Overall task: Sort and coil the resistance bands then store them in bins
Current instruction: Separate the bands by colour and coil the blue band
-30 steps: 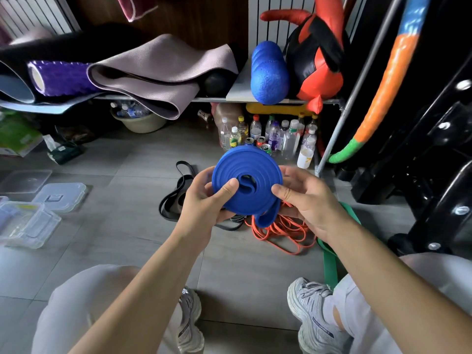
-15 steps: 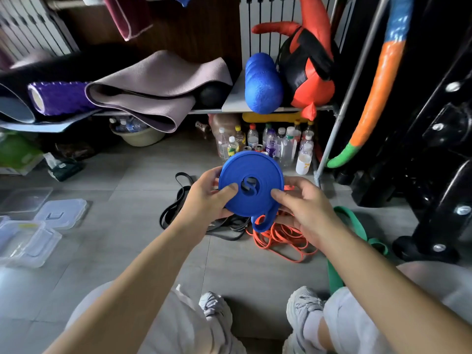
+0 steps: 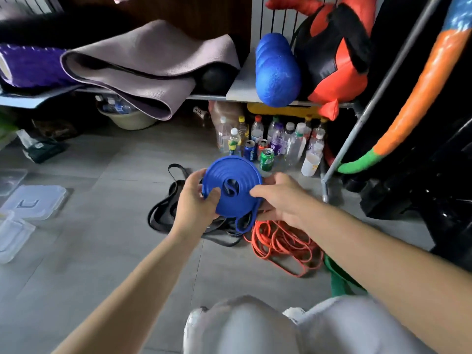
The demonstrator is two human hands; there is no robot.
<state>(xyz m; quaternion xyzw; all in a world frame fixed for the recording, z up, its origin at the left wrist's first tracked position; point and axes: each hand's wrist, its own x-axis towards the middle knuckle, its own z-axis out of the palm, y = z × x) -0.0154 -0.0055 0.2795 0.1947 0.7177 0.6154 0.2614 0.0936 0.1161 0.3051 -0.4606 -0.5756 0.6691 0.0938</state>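
Left hand (image 3: 194,200): thumb pressed on the coil's face, fingers curled behind. Right hand (image 3: 278,200) pinches the opposite rim. Blue band (image 3: 229,180) is held above the floor, wound flat, with its tail loop (image 3: 244,223) hanging. Coiling looks nearly done. The next move likely calls for tucking the tail, then carrying it left to the clear bins (image 3: 15,236). Black band (image 3: 166,213), orange band (image 3: 278,244) and green band (image 3: 339,279) lie loose.

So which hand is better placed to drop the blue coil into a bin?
Left, likely. The left hand grips the blue coil, and the clear bins sit on the floor on that side; the right hand, also holding it, would reach across.
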